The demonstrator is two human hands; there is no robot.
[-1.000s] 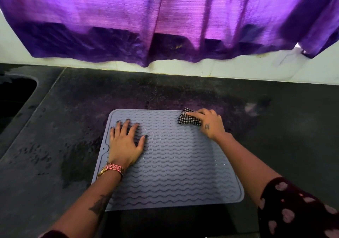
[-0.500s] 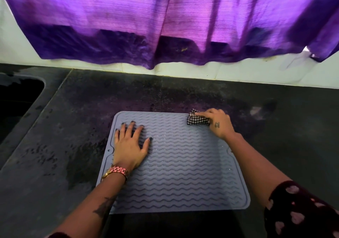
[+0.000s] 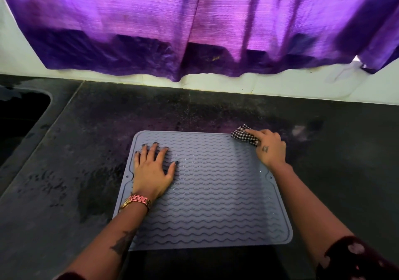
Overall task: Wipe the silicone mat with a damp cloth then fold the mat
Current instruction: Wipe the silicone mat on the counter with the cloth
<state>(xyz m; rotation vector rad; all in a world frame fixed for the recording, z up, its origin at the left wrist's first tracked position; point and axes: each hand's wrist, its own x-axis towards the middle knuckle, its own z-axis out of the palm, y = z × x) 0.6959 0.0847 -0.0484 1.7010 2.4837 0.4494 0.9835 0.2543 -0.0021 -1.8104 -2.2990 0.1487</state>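
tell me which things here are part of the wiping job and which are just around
Part of the job:
- grey silicone mat, flat on the counter
- checked cloth, at the mat's far right corner
- right hand, pressing the cloth
- left hand, flat on the mat

Just around:
- purple curtain
- dark counter
- sink
- pink watch

Views: one, head-worn.
Direction: forward and down, onto the dark counter (image 3: 64, 193).
Nearness: close; forearms enter from the lower edge.
Far limit: the purple curtain (image 3: 194, 20).

mat (image 3: 216, 193): grey, wavy-ribbed, flat, unfolded | cloth (image 3: 244, 136): checkered, far-right corner
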